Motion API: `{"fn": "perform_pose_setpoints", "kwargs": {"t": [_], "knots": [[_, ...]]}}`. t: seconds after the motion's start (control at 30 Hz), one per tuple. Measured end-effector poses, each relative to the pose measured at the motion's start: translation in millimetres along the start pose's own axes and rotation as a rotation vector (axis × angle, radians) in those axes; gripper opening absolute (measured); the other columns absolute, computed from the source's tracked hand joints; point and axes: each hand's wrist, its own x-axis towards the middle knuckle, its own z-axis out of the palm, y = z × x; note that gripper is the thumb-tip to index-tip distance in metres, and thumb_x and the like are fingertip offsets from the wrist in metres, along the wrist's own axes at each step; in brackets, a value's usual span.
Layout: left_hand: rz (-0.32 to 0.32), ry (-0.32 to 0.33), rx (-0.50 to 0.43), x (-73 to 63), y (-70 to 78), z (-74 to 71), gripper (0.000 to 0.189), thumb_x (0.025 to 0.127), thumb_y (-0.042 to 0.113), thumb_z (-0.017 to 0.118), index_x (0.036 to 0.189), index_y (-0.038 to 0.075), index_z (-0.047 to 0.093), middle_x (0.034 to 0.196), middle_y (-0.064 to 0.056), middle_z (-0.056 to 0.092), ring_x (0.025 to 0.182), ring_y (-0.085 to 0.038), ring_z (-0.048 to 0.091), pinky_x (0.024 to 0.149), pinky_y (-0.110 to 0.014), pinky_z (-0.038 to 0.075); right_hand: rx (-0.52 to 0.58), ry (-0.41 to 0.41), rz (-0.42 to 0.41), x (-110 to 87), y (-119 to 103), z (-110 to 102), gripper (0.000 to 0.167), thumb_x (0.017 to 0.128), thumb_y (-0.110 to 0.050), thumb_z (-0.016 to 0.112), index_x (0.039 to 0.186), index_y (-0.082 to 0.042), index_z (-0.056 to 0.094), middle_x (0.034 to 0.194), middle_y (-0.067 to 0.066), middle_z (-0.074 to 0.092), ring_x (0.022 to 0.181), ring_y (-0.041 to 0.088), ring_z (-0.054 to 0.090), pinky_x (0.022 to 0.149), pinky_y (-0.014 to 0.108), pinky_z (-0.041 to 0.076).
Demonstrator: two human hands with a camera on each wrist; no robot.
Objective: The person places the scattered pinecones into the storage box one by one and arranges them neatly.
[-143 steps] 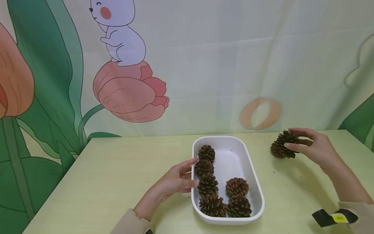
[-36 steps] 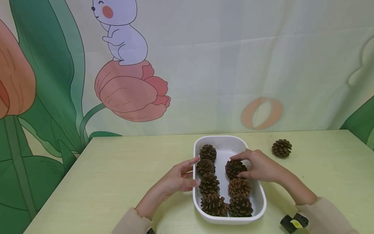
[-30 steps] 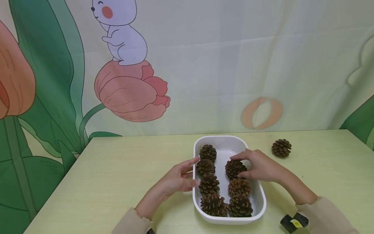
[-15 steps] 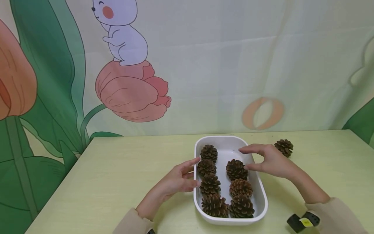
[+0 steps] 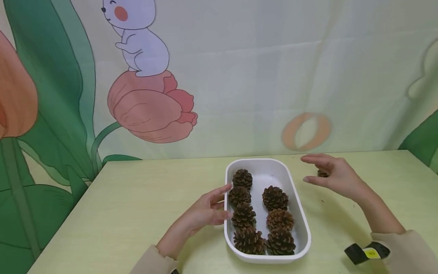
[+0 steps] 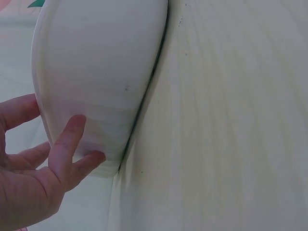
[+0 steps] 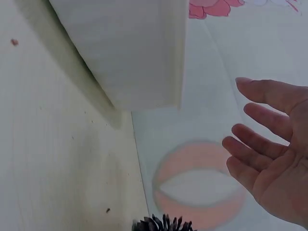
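Note:
A white tray (image 5: 267, 258) stands on the table with several brown pine cones in it. They run in a column along its left side, and 3 more, the upper one a pine cone (image 5: 275, 198), line the right. My left hand (image 5: 208, 208) grips the tray's left rim; in the left wrist view its fingers (image 6: 72, 139) press on the outer wall. My right hand (image 5: 337, 177) is held above the table right of the tray, fingers spread and holding nothing. Partly hidden behind it lies a loose pine cone (image 5: 322, 173), whose tip shows low in the right wrist view.
The pale yellow table (image 5: 137, 205) meets a printed cloth backdrop (image 5: 232, 83) along its far edge. Small dark crumbs (image 7: 108, 210) lie on the table right of the tray. A strap with a yellow label (image 5: 371, 253) sits at the right sleeve.
My right hand placed a pine cone in the tray's right column, let go, and moved right to the loose pine cone. My left hand stays on the tray rim.

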Motion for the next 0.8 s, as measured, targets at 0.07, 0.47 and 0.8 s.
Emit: {"fn": "perform_pose_setpoints", "kwargs": {"t": [0.07, 0.47, 0.8], "knots": [[0.002, -0.001, 0.004, -0.3, 0.6, 0.1, 0.074, 0.081, -0.005, 0.062, 0.144, 0.011, 0.027, 0.141, -0.025, 0.031, 0.119, -0.037, 0.045, 0.085, -0.044, 0.049, 0.013, 0.011, 0.049, -0.1, 4, -5, 0.051, 0.08, -0.017, 0.071, 0.125, -0.001, 0.053, 0.127, 0.019, 0.05, 0.113, 0.008, 0.05, 0.084, 0.006, 0.041], [0.001, 0.002, 0.006, -0.7, 1.2, 0.9, 0.075, 0.081, -0.004, 0.062, 0.145, 0.011, 0.025, 0.143, -0.024, 0.028, 0.12, -0.036, 0.044, 0.085, -0.045, 0.049, 0.057, 0.074, 0.328, 0.7, 32, -21, 0.07, 0.083, -0.035, 0.066, 0.137, -0.001, 0.038, 0.139, 0.025, 0.036, 0.124, 0.041, 0.035, 0.09, 0.017, 0.042], [0.007, 0.0, 0.01, -0.6, 0.5, 1.1, 0.075, 0.081, -0.005, 0.062, 0.145, 0.011, 0.024, 0.144, -0.023, 0.028, 0.119, -0.034, 0.045, 0.084, -0.043, 0.05, 0.073, 0.09, 0.373, -1.4, 53, -25, 0.077, 0.086, -0.032, 0.063, 0.143, 0.0, 0.023, 0.142, 0.03, 0.025, 0.128, 0.047, 0.022, 0.102, 0.055, 0.026]]}}
